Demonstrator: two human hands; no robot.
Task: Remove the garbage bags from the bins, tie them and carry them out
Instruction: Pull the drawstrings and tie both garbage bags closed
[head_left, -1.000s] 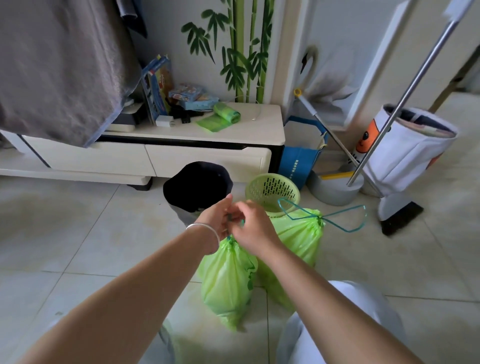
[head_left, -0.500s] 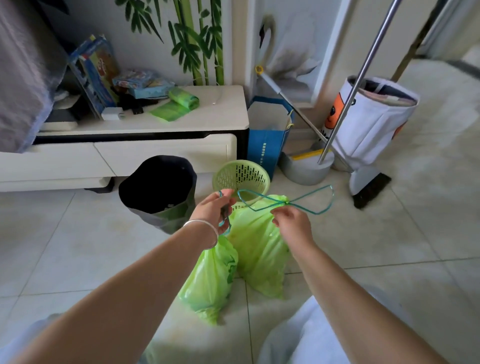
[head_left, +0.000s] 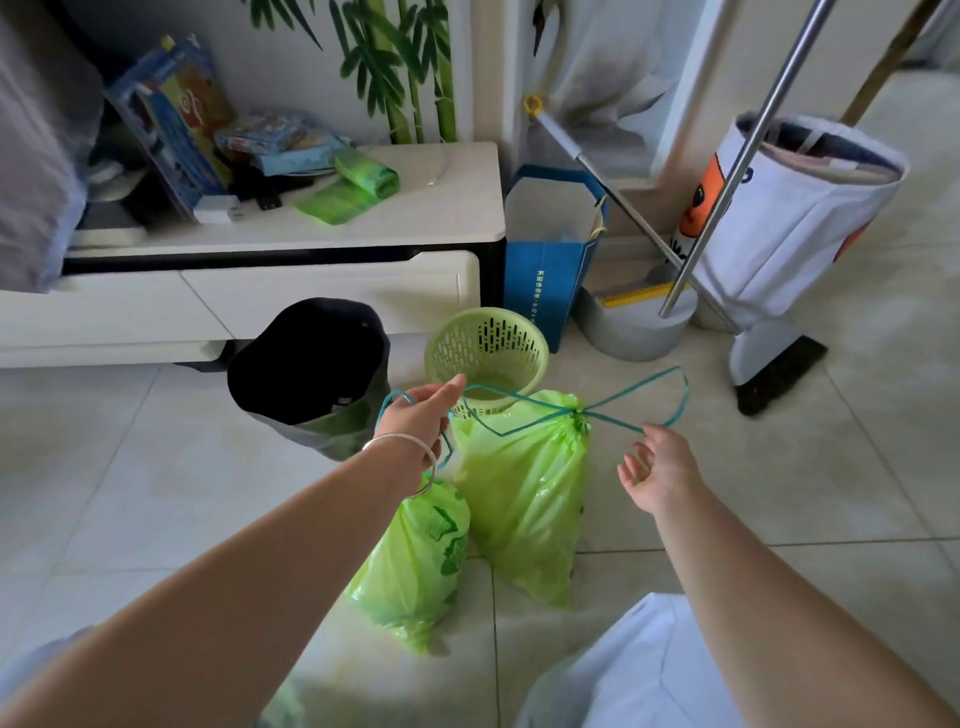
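2 green bags out and cinched, carry-out step at hand

the left hand (head_left: 423, 415) carries the smaller garbage bag (head_left: 415, 561) by its teal drawstring, looped round the palm with fingers stretched toward 12 o'clock; whether they grip cannot be told. the right hand (head_left: 657, 470) hangs relaxed and empty at 4 o'clock of the larger garbage bag (head_left: 524, 488), whose drawstring loops (head_left: 657, 397) spread free above its tied neck. both sit on the floor at 6 o'clock of the green basket bin (head_left: 488, 351); the black-lined bin (head_left: 311, 364) stands at its 9 o'clock. next, i judge, the right hand must catch those loops and lift.
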